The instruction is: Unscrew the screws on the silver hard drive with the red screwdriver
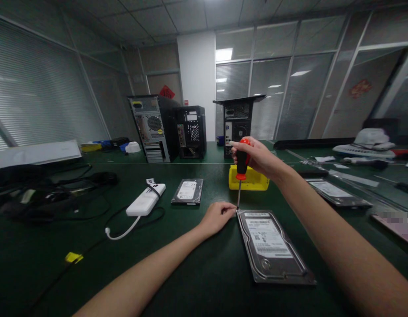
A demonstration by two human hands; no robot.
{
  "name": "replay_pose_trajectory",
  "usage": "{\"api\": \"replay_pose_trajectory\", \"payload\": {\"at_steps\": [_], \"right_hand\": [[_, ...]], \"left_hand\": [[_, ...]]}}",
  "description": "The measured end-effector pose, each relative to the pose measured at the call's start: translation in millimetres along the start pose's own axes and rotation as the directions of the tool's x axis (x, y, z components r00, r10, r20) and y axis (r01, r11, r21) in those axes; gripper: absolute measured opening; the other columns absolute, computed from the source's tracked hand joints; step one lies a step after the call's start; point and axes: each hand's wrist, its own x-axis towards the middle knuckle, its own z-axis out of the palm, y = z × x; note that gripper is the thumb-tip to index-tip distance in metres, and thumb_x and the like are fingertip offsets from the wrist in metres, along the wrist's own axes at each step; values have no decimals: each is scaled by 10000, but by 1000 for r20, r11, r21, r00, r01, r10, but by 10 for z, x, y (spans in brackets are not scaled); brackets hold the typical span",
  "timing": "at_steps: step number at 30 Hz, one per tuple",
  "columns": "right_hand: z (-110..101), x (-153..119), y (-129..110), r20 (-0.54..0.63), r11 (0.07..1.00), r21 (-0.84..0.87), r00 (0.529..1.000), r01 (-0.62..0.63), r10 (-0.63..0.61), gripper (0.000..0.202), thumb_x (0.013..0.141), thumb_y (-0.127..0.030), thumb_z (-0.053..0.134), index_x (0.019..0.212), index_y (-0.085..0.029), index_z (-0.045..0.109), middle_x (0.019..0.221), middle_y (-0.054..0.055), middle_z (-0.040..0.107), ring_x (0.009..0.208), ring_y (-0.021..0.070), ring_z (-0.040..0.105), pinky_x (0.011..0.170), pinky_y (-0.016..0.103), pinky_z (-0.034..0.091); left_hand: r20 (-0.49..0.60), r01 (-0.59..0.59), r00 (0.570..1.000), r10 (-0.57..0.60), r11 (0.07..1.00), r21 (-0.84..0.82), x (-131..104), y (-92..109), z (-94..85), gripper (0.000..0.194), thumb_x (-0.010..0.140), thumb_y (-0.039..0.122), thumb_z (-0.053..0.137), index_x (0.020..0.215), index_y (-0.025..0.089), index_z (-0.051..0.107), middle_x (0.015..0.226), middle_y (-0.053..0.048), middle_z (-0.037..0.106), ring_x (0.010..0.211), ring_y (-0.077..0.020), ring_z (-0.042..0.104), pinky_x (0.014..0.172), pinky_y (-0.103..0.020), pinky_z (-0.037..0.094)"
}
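Note:
My right hand (pixel 253 154) grips a red and black screwdriver (pixel 242 164) by its handle. The shaft points down, slightly tilted, and its tip meets the far left corner of a hard drive (pixel 273 246) lying flat with its white label up. At that same corner, my left hand (pixel 218 218) rests on the table with thumb and fingers pinched together beside the screwdriver tip. Whatever sits between those fingertips is too small to make out. Just behind the screwdriver stands a yellow bin (pixel 256 179), partly covered by my right hand.
A second hard drive (pixel 188 192) and a white power strip (pixel 146 199) lie to the left, with black cables (pixel 58 189) farther over. Another drive (pixel 334 191) is at the right. Computer towers (pixel 154 127) stand at the back of the green table (pixel 187 273).

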Motion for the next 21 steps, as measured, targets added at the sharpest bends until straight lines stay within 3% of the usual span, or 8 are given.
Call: {"api": "replay_pose_trajectory", "payload": {"at_steps": [9, 15, 21], "right_hand": [[-132, -27, -63, 146, 997, 45, 988, -66, 59, 254, 704, -318, 758, 868, -159, 648, 854, 51, 682, 777, 142, 640, 726, 300, 561], [-99, -70, -52, 128, 994, 93, 991, -59, 47, 182, 783, -305, 681, 904, -180, 628, 785, 11, 643, 672, 105, 605, 662, 244, 531], [-64, -95, -39, 91, 992, 111, 995, -56, 45, 247, 729, -245, 728, 903, -206, 557, 744, -20, 620, 636, 87, 573, 619, 215, 498]], "left_hand": [[15, 53, 999, -53, 999, 1, -22, 75, -22, 314, 862, 263, 513, 1033, 103, 723, 983, -86, 733, 858, -207, 642, 769, -272, 463], [-27, 7, 1000, -6, 999, 32, -18, 29, -6, 295, 853, 270, 537, 1031, 128, 724, 930, -72, 708, 782, -186, 601, 708, -260, 444], [-56, -3, 998, 5, 999, 39, -19, 44, -32, 289, 837, 231, 556, 1074, 157, 705, 871, -51, 628, 774, -164, 572, 740, -253, 449]]}}
